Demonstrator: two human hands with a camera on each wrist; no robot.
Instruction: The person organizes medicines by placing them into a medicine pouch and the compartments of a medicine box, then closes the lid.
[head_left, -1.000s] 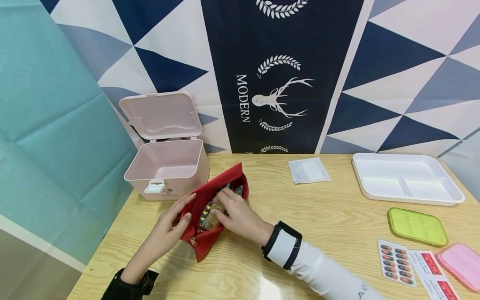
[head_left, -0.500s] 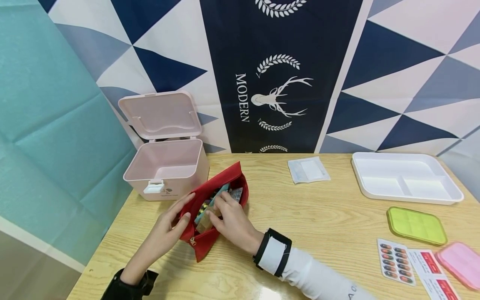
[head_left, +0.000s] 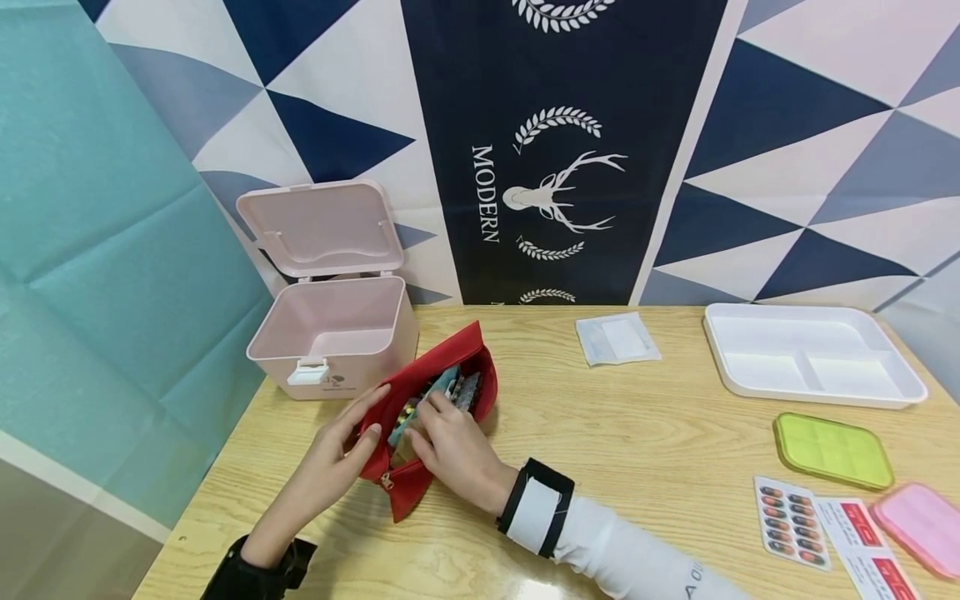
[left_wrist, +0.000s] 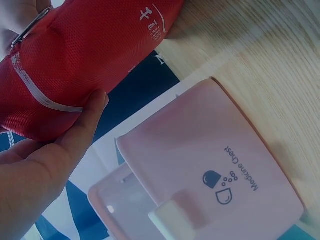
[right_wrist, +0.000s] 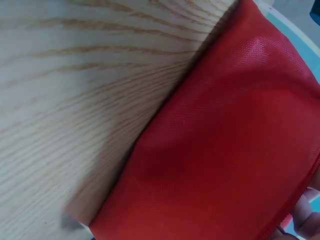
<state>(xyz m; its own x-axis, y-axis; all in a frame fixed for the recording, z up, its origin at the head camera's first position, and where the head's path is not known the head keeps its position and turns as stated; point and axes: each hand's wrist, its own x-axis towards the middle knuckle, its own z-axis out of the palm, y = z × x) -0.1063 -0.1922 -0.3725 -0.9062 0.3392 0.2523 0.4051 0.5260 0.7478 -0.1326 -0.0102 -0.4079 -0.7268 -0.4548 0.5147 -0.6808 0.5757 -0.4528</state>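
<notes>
An unzipped red pouch [head_left: 442, 354] lies on the table, its mouth facing up. My left hand [head_left: 341, 446] grips its near-left rim, thumb inside and fingers along the outer wall; the left wrist view shows those fingers against the red fabric [left_wrist: 100, 60]. My right hand [head_left: 461, 450] reaches into the mouth and pinches a tan block-shaped item [head_left: 402, 451], partly covered by the fingers. Beside it in the pouch are a teal packet [head_left: 444, 382], a silvery packet [head_left: 468, 392] and yellow-dotted packs. In the right wrist view the pouch wall [right_wrist: 215, 150] hides most of the hand.
A pink medicine chest [head_left: 341, 333] with raised lid stands behind the pouch. A white packet [head_left: 618, 339] lies at the back. On the right are a divided white tray [head_left: 765, 362], a green pill case [head_left: 834, 450], a pink case [head_left: 918, 529], a capsule blister [head_left: 791, 523] and red-white cards [head_left: 870, 542].
My right hand has shifted slightly left and toward me inside the pouch, the tan item moving with it. The teal packet shows more than before. My left hand has stayed put.
</notes>
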